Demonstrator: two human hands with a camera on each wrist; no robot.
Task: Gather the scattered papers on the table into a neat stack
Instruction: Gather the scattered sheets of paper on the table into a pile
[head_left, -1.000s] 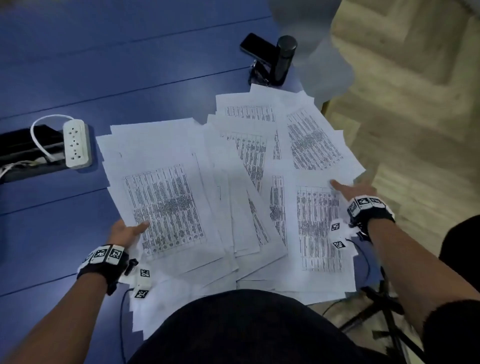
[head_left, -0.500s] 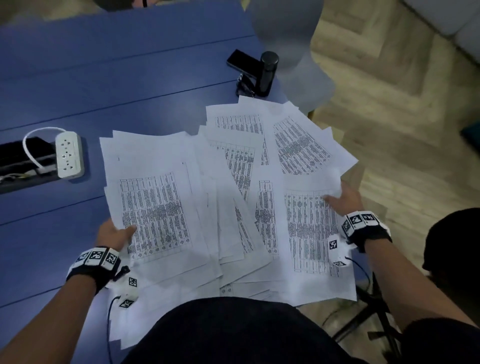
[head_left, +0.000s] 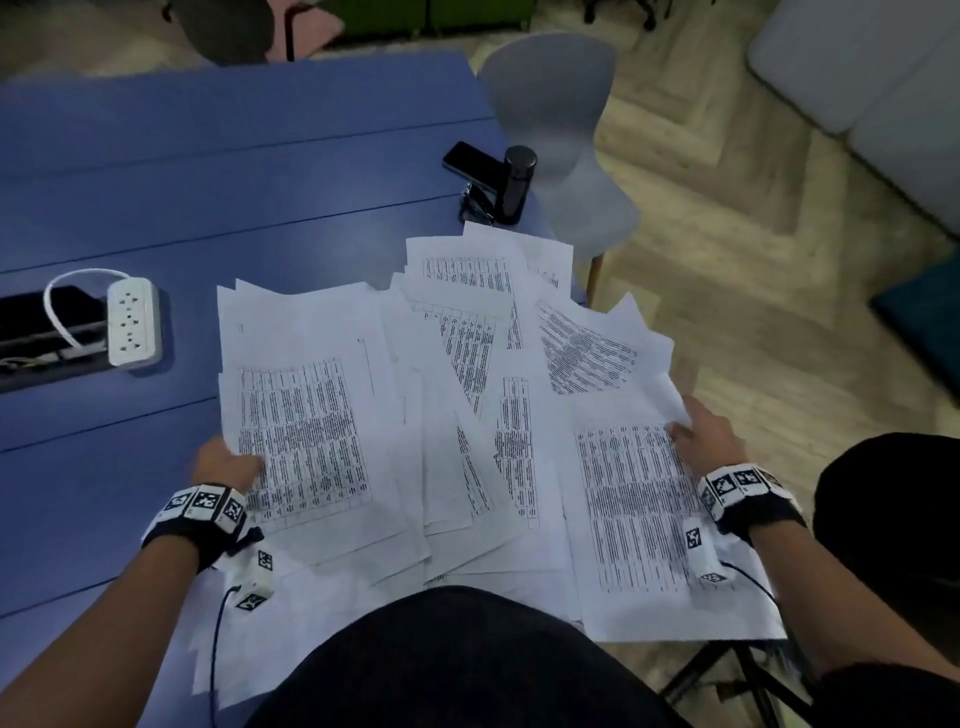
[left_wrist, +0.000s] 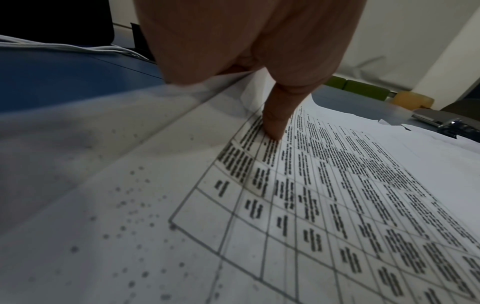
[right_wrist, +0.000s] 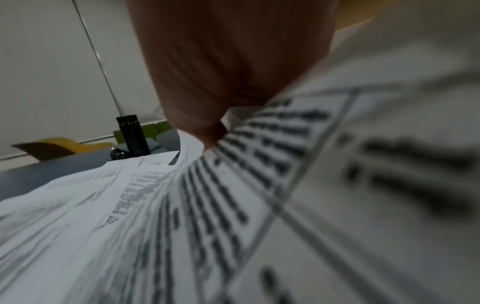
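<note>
White printed papers (head_left: 467, 426) are spread in a loose, overlapping fan across the near right part of the blue surface (head_left: 260, 171), most of them showing dense tables of black text, and some sheets hang off the near edge and the right edge. The left hand (head_left: 223, 462) sits at the left side of the fan. In the left wrist view its thumb (left_wrist: 278, 115) presses down on the top sheet's table while the other fingers go under the paper edge, so it's pinching that sheet. The right hand (head_left: 706, 431) is at the right side, thumb on top of a sheet and fingers tucked underneath, gripping the edge there too; the right wrist view is pretty blurry, but the paper curls up against the palm. Both wrists wear black bands with little black-and-white marker tags.

Further out, a black phone (head_left: 470, 161) and a dark cylinder bottle (head_left: 514, 184) stand near the far right corner, just beyond the papers. A white power strip (head_left: 132, 322) lies off to the left, well apart, next to a black cable tray (head_left: 36, 332). A grey chair (head_left: 561, 124) sits past the corner on the wood floor (head_left: 753, 234).
</note>
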